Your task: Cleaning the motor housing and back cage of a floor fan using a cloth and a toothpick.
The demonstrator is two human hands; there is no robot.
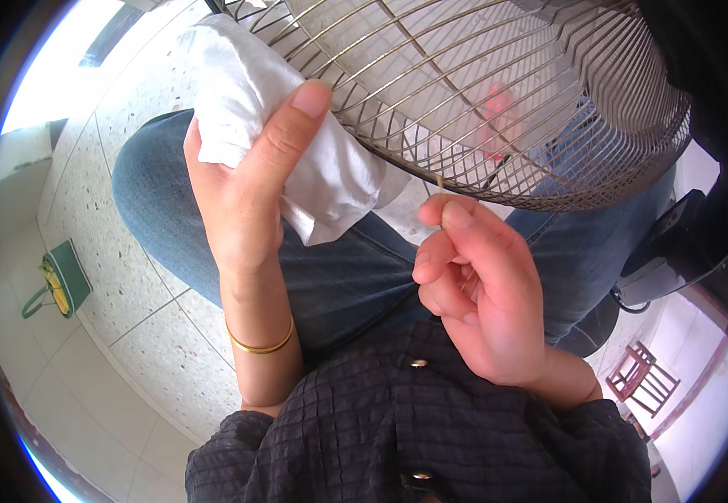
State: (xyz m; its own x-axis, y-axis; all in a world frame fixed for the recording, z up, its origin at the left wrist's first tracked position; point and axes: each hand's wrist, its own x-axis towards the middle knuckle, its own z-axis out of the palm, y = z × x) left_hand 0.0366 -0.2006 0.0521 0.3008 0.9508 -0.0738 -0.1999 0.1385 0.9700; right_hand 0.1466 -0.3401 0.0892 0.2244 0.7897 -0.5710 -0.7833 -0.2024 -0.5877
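Observation:
A wire fan guard [426,69] fills the upper middle, its rim curving down towards me. My left hand [244,170] grips a bunched white cloth [332,182], thumb on top, and the cloth lies against the left part of that rim. Just below the rim, my right hand [489,283] pinches a thin tan strand or stick [440,184] between thumb and forefinger. Its tip reaches the rim; whether it touches the wires I cannot tell. The remaining fingers of that hand are curled. Through the wires shows a blurred pink-red thing [498,119].
My knees in blue jeans [156,182] flank the guard on a speckled tile floor [169,339]. A green bag [68,280] with something yellow in it is at the far left. A brown wooden chair [641,378] stands at the lower right. Dark equipment [665,232] sits close on the right.

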